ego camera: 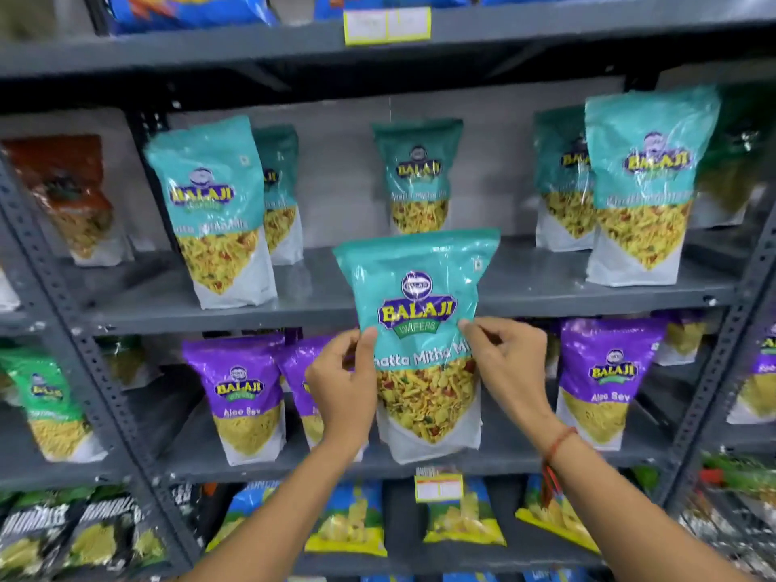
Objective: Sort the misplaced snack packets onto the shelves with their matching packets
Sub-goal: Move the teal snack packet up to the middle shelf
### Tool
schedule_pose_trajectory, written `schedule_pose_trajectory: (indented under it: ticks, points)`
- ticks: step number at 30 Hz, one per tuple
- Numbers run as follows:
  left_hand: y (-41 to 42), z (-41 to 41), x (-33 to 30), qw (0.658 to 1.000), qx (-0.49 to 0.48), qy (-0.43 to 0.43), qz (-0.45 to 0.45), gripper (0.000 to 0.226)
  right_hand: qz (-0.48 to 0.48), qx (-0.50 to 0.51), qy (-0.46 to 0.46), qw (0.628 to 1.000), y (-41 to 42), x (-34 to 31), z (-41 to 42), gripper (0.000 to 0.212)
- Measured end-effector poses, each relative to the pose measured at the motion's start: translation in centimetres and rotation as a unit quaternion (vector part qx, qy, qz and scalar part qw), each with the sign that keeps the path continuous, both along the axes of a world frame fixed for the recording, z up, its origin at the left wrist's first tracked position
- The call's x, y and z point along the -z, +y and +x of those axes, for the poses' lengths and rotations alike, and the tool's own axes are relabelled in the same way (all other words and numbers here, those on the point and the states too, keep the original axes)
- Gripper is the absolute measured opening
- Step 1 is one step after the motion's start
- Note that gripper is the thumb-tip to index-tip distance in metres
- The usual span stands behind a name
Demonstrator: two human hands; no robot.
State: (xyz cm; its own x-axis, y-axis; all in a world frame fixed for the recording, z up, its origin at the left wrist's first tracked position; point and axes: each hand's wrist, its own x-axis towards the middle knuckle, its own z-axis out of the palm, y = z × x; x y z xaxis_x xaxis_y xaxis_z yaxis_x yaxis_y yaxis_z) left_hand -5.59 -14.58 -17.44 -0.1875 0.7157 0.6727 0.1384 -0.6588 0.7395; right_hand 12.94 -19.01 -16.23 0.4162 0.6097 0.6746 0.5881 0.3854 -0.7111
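While both pinch it, teal pkt (pixel 420 329) sits btwn L hand (pixel 342 384) & R hand (pixel 502 367), upright.

At twelve o'clock I see a yellow-bordered paper price label (pixel 387 26); another smaller one (pixel 439 488) at six o'clock.

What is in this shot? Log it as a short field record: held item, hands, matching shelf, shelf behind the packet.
held item: teal Khatta Mitha packet, upright, in front of the shelves
left hand: grip on the packet's left edge
right hand: grip on the packet's right edge
matching shelf: middle shelf, teal packets standing on it, with a gap near its centre
shelf behind the packet: purple Aloo Sev packets
right wrist: red thread
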Motion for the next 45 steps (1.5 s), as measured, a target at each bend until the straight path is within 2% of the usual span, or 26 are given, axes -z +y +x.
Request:
schedule_pose_trajectory:
  ticks: [5,7,10,14,18,21,25,28,29,31,33,35,38,45]
  points:
    - [5.1,1.6,-10.0,0.999,0.004,-0.019,0.033,0.028,0.072,0.026,-0.027,0.997,4.1,-9.3,0.7,0.052]
    - [7.5,2.5,-12.5,0.999,0.004,-0.026,0.032,0.027,0.086,0.039,-0.039,0.995,6.3,-11.7,1.4,0.052]
    - [10.8,3.6,-14.6,0.999,-0.020,-0.017,0.040,0.036,0.093,0.049,-0.046,0.993,9.7,-13.4,2.6,0.053]
    - [14.1,4.7,-15.3,0.999,-0.030,0.005,0.030,0.046,0.082,0.052,-0.047,0.994,13.5,-13.3,3.7,0.055]
    - [16.5,5.2,-14.5,0.999,-0.039,0.011,0.006,0.020,0.065,0.047,-0.041,0.996,16.2,-11.9,4.4,0.056]
    - [17.4,5.3,-13.9,1.000,-0.024,-0.007,0.004,0.012,0.059,0.037,-0.032,0.997,17.3,-11.0,4.6,0.057]
    - [17.8,4.6,-13.1,1.000,0.009,0.014,0.025,0.018,0.058,0.005,-0.016,0.998,17.4,-10.5,4.8,0.049]
    - [18.2,3.6,-11.8,0.995,0.089,0.039,-0.034,0.028,0.002,-0.061,0.013,0.998,16.5,-10.0,5.0,0.030]
    - [18.5,3.1,-11.2,0.989,0.116,0.066,-0.065,0.042,-0.035,-0.082,0.022,0.996,16.3,-9.5,5.3,0.039]
    - [18.7,2.2,-9.7,0.967,0.159,0.151,-0.133,0.074,-0.127,-0.116,0.016,0.985,16.1,-8.3,6.3,0.076]
    - [18.4,1.6,-8.2,0.932,0.187,0.240,-0.197,0.091,-0.220,-0.131,-0.046,0.966,15.6,-6.9,6.8,0.094]
    - [18.1,1.5,-7.1,0.917,0.173,0.282,-0.221,0.092,-0.261,-0.142,-0.106,0.949,15.3,-5.7,6.9,0.087]
    - [18.1,1.8,-6.2,0.926,0.138,0.277,-0.215,0.091,-0.240,-0.130,-0.146,0.951,15.1,-5.0,6.6,0.075]
    - [18.0,3.7,-6.5,0.927,0.122,0.287,-0.207,0.094,-0.266,-0.135,-0.136,0.945,15.3,-5.8,8.2,0.068]
